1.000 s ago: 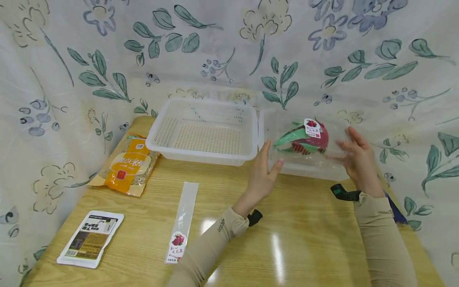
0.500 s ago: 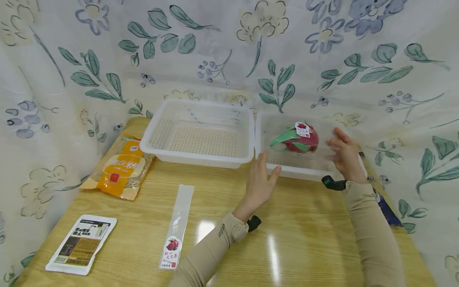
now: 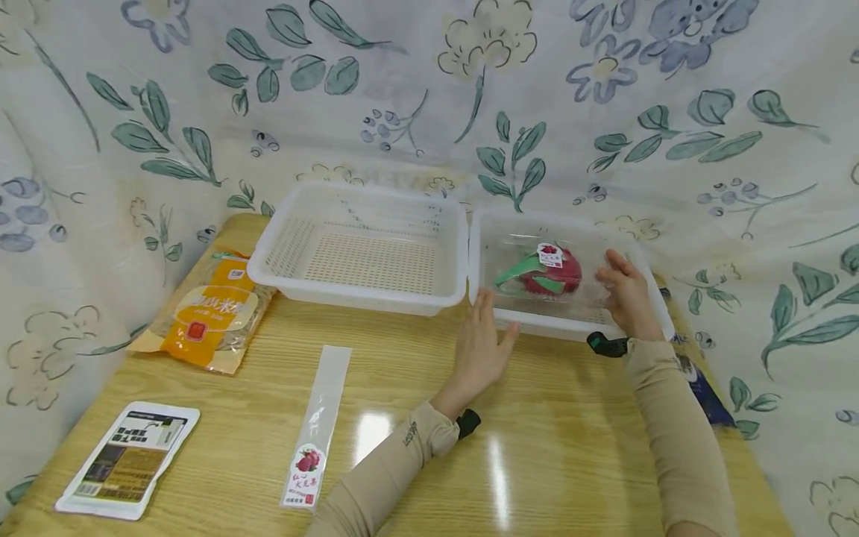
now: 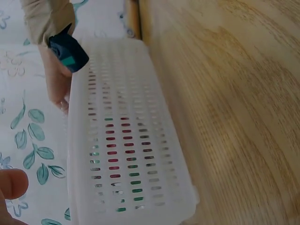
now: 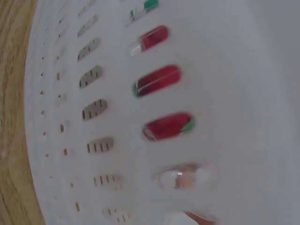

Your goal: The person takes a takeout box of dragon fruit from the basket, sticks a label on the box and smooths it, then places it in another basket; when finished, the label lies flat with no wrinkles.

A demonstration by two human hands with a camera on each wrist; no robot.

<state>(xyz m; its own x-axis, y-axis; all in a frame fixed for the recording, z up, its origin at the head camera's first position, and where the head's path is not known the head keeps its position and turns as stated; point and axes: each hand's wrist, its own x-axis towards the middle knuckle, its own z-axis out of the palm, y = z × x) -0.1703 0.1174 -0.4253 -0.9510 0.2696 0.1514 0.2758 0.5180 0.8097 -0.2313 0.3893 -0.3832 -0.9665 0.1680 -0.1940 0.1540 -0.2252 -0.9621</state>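
We reach forward with both arms, each in a tan sleeve that runs down to the wrist. Our left hand [image 3: 482, 344] sits a little nearer to us, set on its edge with the palm turned toward the right; its fingers [image 3: 485, 304] lie straight and close together, and the thumb [image 3: 508, 334] points out to the right. Our right hand [image 3: 625, 291] is stretched further ahead, its fingers relaxed and only slightly bent, the palm facing left toward the other hand. A dark band with a teal patch wraps the right wrist, and a dark strap shows at the left wrist. The two hands are well apart.
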